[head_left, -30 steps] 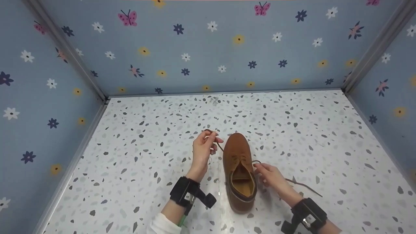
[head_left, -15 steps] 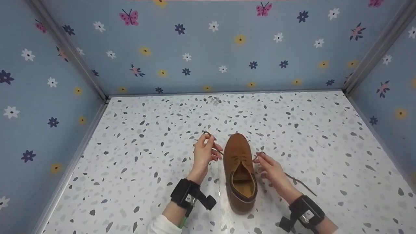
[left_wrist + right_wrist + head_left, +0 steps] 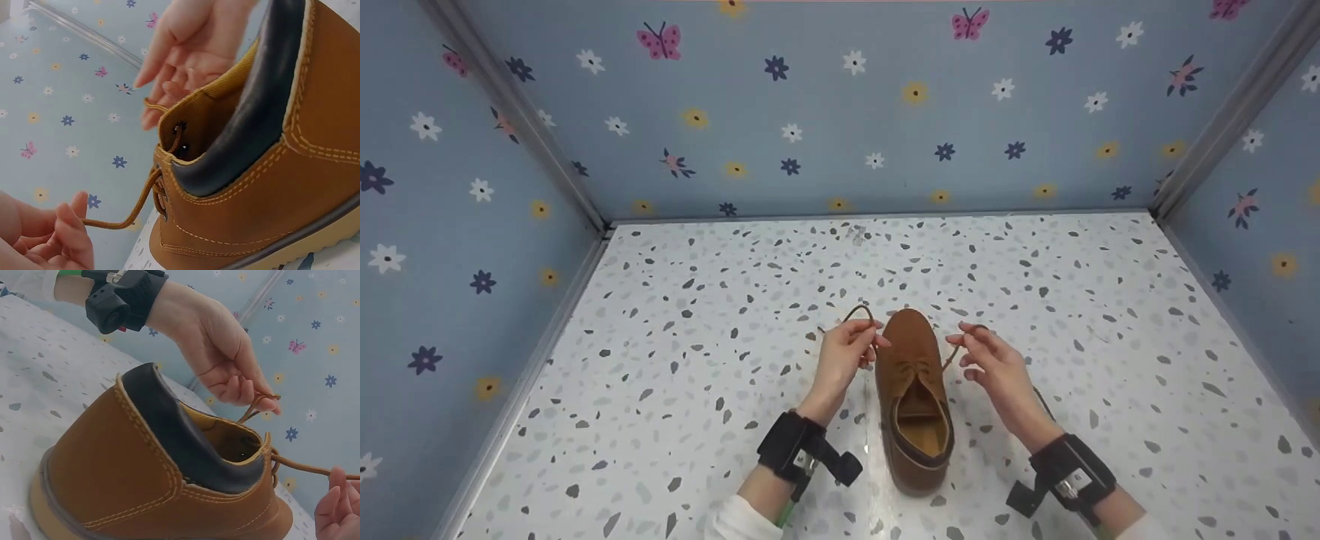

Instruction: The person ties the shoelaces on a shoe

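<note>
A brown shoe (image 3: 911,337) stands on the speckled surface between my hands, its toe pointing away and its dark padded collar (image 3: 180,439) toward me. To its left, my left hand (image 3: 846,352) pinches one end of the shoelace (image 3: 115,225) between thumb and finger, and that lace runs taut-looking to the eyelets. My right hand (image 3: 996,367), on the other side, pinches the other lace end (image 3: 952,357) near the shoe's side. The rest of that lace trails behind the right wrist. Both laces come out of the eyelets at the shoe's opening.
The white speckled surface (image 3: 720,300) spreads around the shoe. Blue flowered panels (image 3: 840,112) enclose it at the back and both sides. Black camera bands (image 3: 1072,480) sit on both wrists.
My right hand has moved up and forward, lifting its lace off to the side. The left hand has come down and closer to the shoe, its lace now arching above the fingers.
</note>
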Demonstrator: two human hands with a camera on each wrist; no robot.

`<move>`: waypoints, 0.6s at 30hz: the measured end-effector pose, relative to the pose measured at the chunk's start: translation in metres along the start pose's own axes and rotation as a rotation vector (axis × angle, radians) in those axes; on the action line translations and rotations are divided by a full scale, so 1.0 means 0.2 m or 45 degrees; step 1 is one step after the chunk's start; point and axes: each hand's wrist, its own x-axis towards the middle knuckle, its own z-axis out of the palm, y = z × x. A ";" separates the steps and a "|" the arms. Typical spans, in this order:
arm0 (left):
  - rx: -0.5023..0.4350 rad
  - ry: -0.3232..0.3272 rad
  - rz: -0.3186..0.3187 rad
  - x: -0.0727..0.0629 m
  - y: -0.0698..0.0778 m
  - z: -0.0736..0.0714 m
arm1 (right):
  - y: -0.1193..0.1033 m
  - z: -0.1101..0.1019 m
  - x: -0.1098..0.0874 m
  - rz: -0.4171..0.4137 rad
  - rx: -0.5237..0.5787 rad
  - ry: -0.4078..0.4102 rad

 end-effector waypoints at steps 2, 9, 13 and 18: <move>0.064 -0.030 0.004 0.00 0.00 0.01 | 0.10 -0.07 0.09 -0.073 0.000 -0.004; 0.277 -0.116 0.018 -0.01 0.02 0.05 | 0.20 -0.19 0.31 -0.261 0.037 -0.054; 0.377 -0.175 0.053 0.00 0.03 0.07 | -0.07 -0.04 0.21 -0.355 0.010 -0.079; 0.474 -0.218 0.073 0.01 0.05 0.08 | -0.32 0.10 0.14 -0.392 -0.088 -0.090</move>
